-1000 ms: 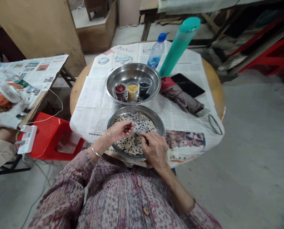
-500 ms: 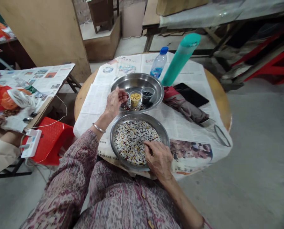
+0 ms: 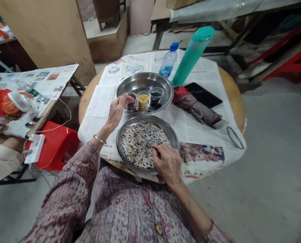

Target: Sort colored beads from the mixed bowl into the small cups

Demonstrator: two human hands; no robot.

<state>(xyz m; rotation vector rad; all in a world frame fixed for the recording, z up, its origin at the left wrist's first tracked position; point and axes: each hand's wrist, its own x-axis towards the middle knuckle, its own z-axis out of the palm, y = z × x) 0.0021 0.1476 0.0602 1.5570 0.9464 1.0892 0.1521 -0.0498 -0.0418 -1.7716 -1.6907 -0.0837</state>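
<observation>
Head view, forward and down, near the table [image 3: 237, 98], perhaps blurry rightward

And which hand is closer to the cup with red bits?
Left. The left hand is right by that cup, partly hiding it. The right hand is farther off, at the nearer bowl.

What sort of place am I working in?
Probably an informal indoor workroom: newspaper covers most of a round table, a white power strip shows by a red stool, and the floor is grey.
</observation>
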